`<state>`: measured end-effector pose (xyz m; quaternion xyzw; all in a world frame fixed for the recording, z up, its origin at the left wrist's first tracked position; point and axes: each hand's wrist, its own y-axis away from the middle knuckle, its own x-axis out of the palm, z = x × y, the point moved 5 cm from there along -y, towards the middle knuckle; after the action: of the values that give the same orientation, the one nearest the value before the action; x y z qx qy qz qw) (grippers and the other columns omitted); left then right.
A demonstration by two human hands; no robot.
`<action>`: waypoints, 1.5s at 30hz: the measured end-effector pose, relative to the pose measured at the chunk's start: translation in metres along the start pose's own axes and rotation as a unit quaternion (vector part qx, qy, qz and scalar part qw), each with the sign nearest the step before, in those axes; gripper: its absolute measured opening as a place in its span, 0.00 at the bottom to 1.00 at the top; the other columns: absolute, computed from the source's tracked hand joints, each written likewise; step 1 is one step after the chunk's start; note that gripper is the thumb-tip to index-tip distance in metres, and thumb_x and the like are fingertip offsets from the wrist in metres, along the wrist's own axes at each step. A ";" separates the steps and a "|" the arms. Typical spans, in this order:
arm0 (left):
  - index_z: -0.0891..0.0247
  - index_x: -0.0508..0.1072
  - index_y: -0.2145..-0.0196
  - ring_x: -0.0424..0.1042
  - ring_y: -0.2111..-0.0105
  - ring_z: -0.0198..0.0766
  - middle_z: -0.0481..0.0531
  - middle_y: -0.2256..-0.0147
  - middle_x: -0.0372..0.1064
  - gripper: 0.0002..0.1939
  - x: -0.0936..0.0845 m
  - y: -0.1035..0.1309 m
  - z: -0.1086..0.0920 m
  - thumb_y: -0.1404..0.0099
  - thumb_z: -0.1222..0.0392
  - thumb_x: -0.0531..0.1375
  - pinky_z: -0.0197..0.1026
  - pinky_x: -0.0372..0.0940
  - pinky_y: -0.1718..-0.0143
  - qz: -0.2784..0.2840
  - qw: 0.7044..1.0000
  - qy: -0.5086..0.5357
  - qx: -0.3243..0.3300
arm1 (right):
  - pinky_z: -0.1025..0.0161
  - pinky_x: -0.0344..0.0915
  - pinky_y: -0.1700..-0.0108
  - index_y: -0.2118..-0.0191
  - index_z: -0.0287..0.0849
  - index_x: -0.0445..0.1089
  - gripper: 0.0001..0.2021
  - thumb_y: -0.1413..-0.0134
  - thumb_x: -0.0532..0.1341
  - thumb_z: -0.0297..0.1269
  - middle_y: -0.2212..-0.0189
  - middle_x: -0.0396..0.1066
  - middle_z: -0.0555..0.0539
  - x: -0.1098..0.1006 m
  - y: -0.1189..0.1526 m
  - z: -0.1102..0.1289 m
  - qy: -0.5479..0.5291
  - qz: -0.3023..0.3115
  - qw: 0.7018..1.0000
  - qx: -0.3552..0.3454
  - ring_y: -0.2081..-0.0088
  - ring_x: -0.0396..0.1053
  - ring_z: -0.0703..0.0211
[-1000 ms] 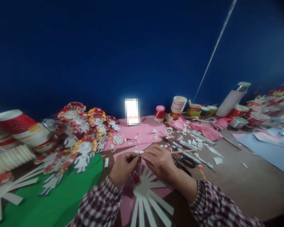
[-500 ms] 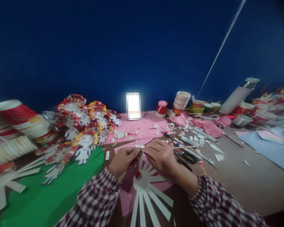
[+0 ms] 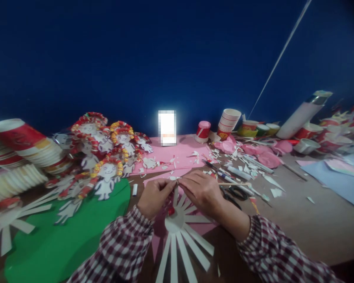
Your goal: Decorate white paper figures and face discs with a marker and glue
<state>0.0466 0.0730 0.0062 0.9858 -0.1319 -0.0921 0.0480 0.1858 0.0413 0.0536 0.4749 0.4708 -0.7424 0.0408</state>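
Observation:
A paper cup cut into a sunburst of strips [image 3: 174, 225] lies before me, its round white base in the middle and several strips fanned toward me. One strip rises at the far side, and its end is pinched between the fingertips of my left hand [image 3: 153, 197] and my right hand [image 3: 202, 193]. Both hands are closed on that end, which looks rolled small and is mostly hidden. A red curl [image 3: 171, 211] stands at the base's left edge, close to my left hand. Pink paper [image 3: 159, 239] lies under the cut cup.
On the left are a green sheet [image 3: 85, 243], paper dolls [image 3: 106, 177] with curled hair, and stacked paper cups [image 3: 23, 143]. Black scissors [image 3: 234, 193], a wooden stick [image 3: 231, 183] and paper scraps lie right. A phone-like bright screen [image 3: 167, 127] stands behind.
My fingertips have drawn closer together, and less white paper shows between them. The whole view has shifted slightly.

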 end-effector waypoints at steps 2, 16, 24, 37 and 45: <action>0.67 0.73 0.75 0.58 0.85 0.29 0.46 0.85 0.63 0.19 0.000 0.001 -0.001 0.44 0.46 0.60 0.32 0.52 0.83 0.001 1.000 0.002 0.002 | 0.61 0.66 0.58 0.61 0.38 0.72 0.07 0.41 0.56 0.28 0.69 0.74 0.44 0.001 0.000 0.000 0.002 0.014 1.000 0.005 0.63 0.68 0.57; 0.69 0.76 0.72 0.59 0.84 0.28 0.47 0.82 0.67 0.16 0.003 0.001 -0.003 0.50 0.51 0.64 0.32 0.55 0.82 0.002 0.998 0.065 -0.015 | 0.62 0.65 0.59 0.63 0.39 0.72 0.08 0.39 0.55 0.31 0.70 0.73 0.44 0.003 0.002 -0.003 -0.023 0.028 0.999 0.020 0.63 0.68 0.58; 0.69 0.76 0.70 0.61 0.81 0.28 0.50 0.78 0.71 0.16 0.005 0.000 0.003 0.55 0.56 0.67 0.32 0.54 0.81 0.006 0.991 0.131 -0.038 | 0.62 0.65 0.60 0.64 0.39 0.72 0.08 0.40 0.55 0.30 0.70 0.73 0.44 0.000 0.000 -0.001 -0.024 0.018 1.000 0.006 0.64 0.67 0.58; 0.66 0.71 0.78 0.55 0.86 0.28 0.45 0.87 0.59 0.20 0.004 -0.001 0.004 0.45 0.44 0.60 0.33 0.48 0.84 0.047 0.996 0.076 -0.027 | 0.61 0.65 0.60 0.65 0.40 0.72 0.08 0.40 0.55 0.30 0.71 0.72 0.45 0.001 0.001 -0.001 -0.012 -0.005 1.000 0.002 0.64 0.68 0.58; 0.67 0.72 0.77 0.56 0.87 0.29 0.45 0.87 0.61 0.22 0.001 -0.001 0.002 0.45 0.41 0.59 0.33 0.48 0.84 0.014 1.000 0.008 -0.010 | 0.62 0.66 0.59 0.64 0.38 0.73 0.09 0.39 0.55 0.31 0.70 0.73 0.45 0.002 0.001 0.000 -0.014 0.007 1.000 0.020 0.64 0.67 0.58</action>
<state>0.0472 0.0731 0.0039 0.9841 -0.1444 -0.0845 0.0604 0.1850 0.0416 0.0518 0.4688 0.4517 -0.7579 0.0428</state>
